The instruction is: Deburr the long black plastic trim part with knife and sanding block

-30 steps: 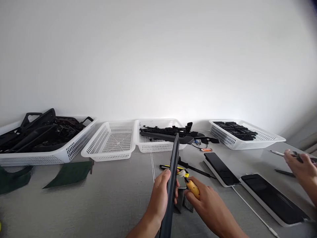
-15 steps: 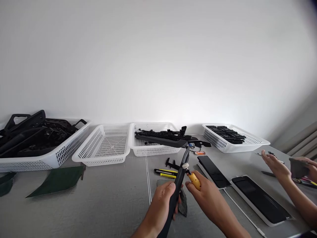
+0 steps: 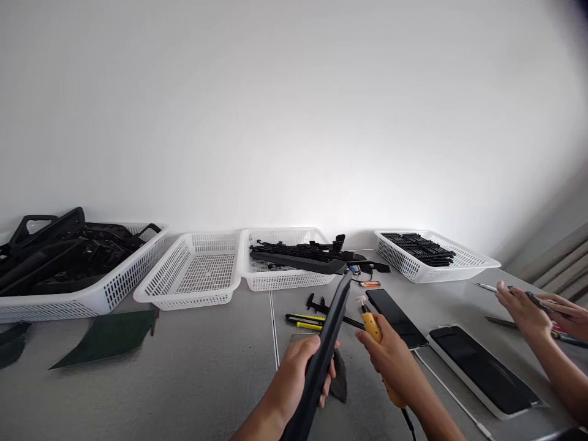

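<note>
Here's the left hand (image 3: pixel 298 373), fingers wrapped around the black strip (image 3: pixel 325 349), holding it tilted above the bench (image 3: pixel 193 373), its far end pointing toward the wall. Over on the right, the right hand (image 3: pixel 390 352) has its fingers closed round the yellow tool (image 3: pixel 371 327), and the pale tip sits just beside the strip, apart from it, with a black cord trailing below. Behind the strip lie the caliper (image 3: pixel 313 304) and the cutters (image 3: pixel 307 320); to the right, a phone (image 3: pixel 395 316) lies near the tool. Further back, the middle tray (image 3: pixel 289 282) carries black parts (image 3: pixel 298 260), some jutting past its rim. And at far right, another person's hands (image 3: pixel 526 313) are busy above the bench.
</note>
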Demonstrator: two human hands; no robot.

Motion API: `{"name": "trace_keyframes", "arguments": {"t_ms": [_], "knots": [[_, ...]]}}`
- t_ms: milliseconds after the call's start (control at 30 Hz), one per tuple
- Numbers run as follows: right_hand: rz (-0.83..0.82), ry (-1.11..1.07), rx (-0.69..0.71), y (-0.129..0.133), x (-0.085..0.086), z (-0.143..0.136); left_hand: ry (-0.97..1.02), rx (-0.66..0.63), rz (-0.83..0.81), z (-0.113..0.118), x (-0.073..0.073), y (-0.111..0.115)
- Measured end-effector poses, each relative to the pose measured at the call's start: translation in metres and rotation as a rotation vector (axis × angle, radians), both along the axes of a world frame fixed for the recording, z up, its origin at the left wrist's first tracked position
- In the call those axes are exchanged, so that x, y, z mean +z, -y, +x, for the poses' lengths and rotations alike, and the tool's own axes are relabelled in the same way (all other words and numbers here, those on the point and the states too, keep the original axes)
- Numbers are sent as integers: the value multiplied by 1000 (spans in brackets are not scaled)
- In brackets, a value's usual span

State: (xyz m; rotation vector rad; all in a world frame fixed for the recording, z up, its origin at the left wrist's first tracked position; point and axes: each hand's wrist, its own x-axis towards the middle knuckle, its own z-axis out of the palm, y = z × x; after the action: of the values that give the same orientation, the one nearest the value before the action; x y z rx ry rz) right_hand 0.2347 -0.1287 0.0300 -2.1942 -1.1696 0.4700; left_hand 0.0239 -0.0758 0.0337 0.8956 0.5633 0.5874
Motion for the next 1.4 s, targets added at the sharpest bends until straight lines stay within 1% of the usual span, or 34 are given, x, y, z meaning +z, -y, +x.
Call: {"name": "trace_keyframes", "arguments": {"t_ms": [100,200,267,333,433,500,567,633,700,767,833,967,1067,1133,1267,1400], "knots": [[-129,18,25,4,-18,-2,55,116,-46,-3,-1,-8],[-187,71,33,11,-30,-8,95,227,-89,-7,-2,-18],[-191,126,41,15,-36,-10,117,283,-124,-11,-4,-25],[-153,206,55,20,-41,-11,129,335,-155,-14,-6,-30],[4,351,106,26,-51,-18,134,401,-185,-17,-8,-36],[97,439,160,29,-57,-30,135,432,-201,-18,-10,-40],[109,487,227,31,-61,-45,136,460,-211,-19,-12,-43],[73,477,290,31,-61,-58,133,486,-210,-20,-12,-45],[38,433,334,29,-58,-66,127,506,-195,-20,-12,-47],[26,374,353,26,-51,-67,116,519,-181,-21,-11,-47],[45,294,353,25,-40,-64,109,525,-173,-21,-11,-47],[110,71,300,28,-11,-56,106,512,-157,-21,-12,-46],[136,-96,307,31,5,-53,107,505,-153,-21,-13,-45],[163,-178,316,33,10,-52,106,511,-165,-20,-13,-45],[164,-331,307,39,17,-42,113,529,-196,-19,-10,-46],[286,-497,280,52,22,-31,129,551,-202,-18,-8,-44]]}}
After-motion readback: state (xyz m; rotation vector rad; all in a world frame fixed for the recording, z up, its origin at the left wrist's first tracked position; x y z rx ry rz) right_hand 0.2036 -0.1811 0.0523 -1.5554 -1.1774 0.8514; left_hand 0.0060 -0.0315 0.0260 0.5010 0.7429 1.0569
